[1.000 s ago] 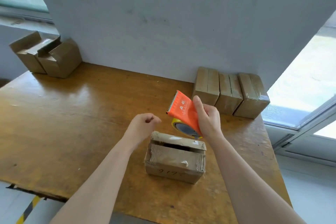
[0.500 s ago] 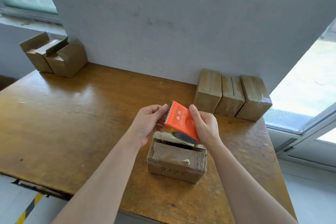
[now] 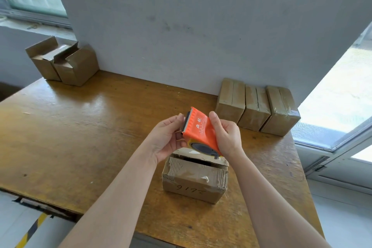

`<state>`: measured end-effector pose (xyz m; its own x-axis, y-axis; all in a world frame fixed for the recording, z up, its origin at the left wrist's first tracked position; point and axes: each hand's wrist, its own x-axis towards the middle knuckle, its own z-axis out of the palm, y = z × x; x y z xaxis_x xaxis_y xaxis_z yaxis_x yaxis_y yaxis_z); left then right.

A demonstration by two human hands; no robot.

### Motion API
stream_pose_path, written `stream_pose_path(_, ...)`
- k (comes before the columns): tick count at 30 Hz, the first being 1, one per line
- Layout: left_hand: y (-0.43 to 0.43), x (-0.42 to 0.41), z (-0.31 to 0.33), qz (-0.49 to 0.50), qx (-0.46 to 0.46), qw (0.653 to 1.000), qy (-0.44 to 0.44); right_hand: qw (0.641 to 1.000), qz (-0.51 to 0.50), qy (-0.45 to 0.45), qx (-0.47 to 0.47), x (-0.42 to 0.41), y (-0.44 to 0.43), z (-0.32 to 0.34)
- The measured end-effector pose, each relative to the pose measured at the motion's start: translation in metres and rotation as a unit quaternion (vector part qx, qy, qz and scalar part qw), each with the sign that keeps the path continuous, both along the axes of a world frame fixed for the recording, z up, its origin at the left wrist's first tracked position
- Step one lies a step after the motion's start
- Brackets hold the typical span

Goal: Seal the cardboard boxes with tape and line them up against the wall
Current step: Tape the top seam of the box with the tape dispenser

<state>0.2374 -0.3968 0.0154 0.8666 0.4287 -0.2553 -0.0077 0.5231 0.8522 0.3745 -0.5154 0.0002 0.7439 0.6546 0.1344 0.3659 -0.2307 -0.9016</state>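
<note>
Just above the unsealed box (image 3: 194, 179) on the counter (image 3: 96, 131), the right hand (image 3: 228, 137) grips the orange tape dispenser (image 3: 201, 130) while the left hand (image 3: 166, 138) pinches at its toothed edge. Taping seems about to start: next, the tape end needs drawing onto the box's gaping seam.

The left hand (image 3: 167, 139) and right hand (image 3: 227, 137) are bare, fingernails (image 3: 213, 115) short and plain; both forearms (image 3: 120, 193) show bare throughout.

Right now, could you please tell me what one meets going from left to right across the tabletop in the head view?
From the left: two open cardboard boxes → left hand → orange tape dispenser → right hand → three sealed boxes.
</note>
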Motion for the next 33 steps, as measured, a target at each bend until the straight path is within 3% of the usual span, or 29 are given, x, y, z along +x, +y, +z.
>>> stream_pose_path(8,0.015,-0.01,-0.002,-0.016,0.01,1.0,0.02,0.998,-0.006,-0.051,-0.038,0.006,0.001,0.011)
stream_pose_path(14,0.014,-0.009,-0.003,0.082,0.135,0.975,0.158,0.985,0.005,-0.111,-0.133,0.006,-0.001,0.015)
stream_pose_path(19,0.012,-0.006,-0.017,0.14,0.224,0.939,0.22,0.954,0.052,-0.138,-0.26,0.003,-0.001,0.02)
stream_pose_path(24,0.007,-0.005,-0.04,0.128,0.275,0.916,0.264,0.918,0.058,-0.124,-0.371,0.001,0.0,0.021)
stream_pose_path(28,0.005,-0.006,-0.07,0.121,0.311,0.893,0.303,0.9,0.042,-0.122,-0.416,-0.008,0.0,0.005)
stream_pose_path(33,0.009,-0.01,-0.089,0.123,0.276,0.897,0.323,0.885,0.041,-0.149,-0.439,-0.014,0.01,0.004)
